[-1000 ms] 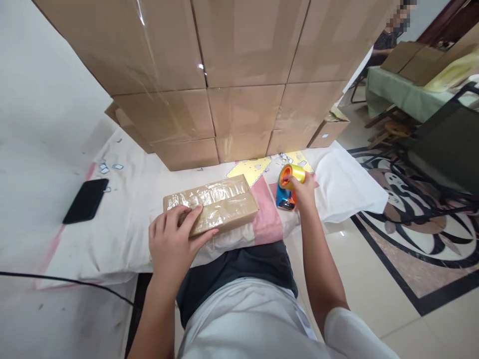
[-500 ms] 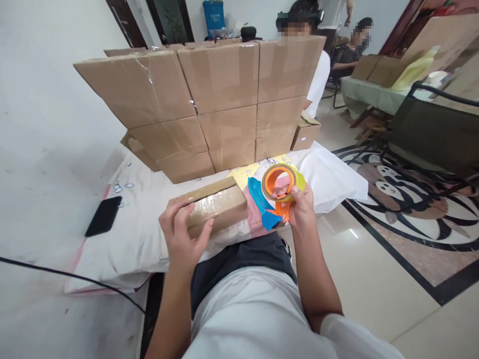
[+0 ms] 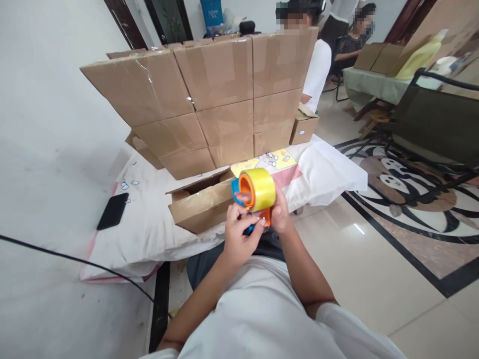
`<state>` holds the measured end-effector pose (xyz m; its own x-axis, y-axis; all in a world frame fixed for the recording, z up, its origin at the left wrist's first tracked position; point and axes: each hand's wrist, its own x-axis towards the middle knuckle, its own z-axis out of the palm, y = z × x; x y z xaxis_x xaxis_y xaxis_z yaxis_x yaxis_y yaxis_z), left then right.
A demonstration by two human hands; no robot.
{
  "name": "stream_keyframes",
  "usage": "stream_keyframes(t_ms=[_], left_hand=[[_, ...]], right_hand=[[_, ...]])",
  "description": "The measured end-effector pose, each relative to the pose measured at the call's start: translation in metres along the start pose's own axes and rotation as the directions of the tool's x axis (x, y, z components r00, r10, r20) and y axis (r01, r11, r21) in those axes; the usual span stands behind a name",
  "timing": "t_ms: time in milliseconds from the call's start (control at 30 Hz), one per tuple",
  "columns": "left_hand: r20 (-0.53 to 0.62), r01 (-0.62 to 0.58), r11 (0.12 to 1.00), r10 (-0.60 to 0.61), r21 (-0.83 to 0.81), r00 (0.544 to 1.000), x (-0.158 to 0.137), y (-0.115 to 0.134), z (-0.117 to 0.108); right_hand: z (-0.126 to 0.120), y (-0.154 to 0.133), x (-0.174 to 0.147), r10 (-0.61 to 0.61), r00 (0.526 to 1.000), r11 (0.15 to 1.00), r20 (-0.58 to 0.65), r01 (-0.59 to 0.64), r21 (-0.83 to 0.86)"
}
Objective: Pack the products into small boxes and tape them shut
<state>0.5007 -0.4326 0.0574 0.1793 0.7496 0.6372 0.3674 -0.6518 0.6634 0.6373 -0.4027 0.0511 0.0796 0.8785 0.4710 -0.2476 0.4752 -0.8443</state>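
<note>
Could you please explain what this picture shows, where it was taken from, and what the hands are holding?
There is no machine here: a camera worn on a person's head looks forward and down at their own two bare hands. The right hand holds a tape dispenser loaded with a yellow roll, and the left hand touches its lower part. Just behind them a small cardboard box lies on a white cloth, its top flap ajar. A black phone lies to the left, and a wall of stacked cartons stands behind. Other people sit beyond it.

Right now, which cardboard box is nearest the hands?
The small flat box lying alone on the white cloth, just left of the hands; the others are stacked behind it.
</note>
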Motion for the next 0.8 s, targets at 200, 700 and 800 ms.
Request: stream_keyframes(t_ms=[200, 700, 800], left_hand=[[0.008, 0.165, 0.978, -0.165, -0.126, 0.986, 0.003, -0.007, -0.005], [0.053, 0.121, 0.992, -0.118, -0.041, 0.992, 0.005, 0.005, -0.012], [0.098, 0.038, 0.998, -0.034, -0.046, 0.995, 0.002, 0.016, -0.018]], right_hand=[[-0.013, 0.038, 0.01, -0.284, 0.958, 0.915, -0.038, 0.26, -0.308], [-0.025, 0.056, 0.004, -0.307, 0.941, 0.893, -0.144, 0.232, -0.386], [-0.032, 0.057, 0.006, -0.33, 0.94, 0.865, -0.083, 0.267, -0.425]])
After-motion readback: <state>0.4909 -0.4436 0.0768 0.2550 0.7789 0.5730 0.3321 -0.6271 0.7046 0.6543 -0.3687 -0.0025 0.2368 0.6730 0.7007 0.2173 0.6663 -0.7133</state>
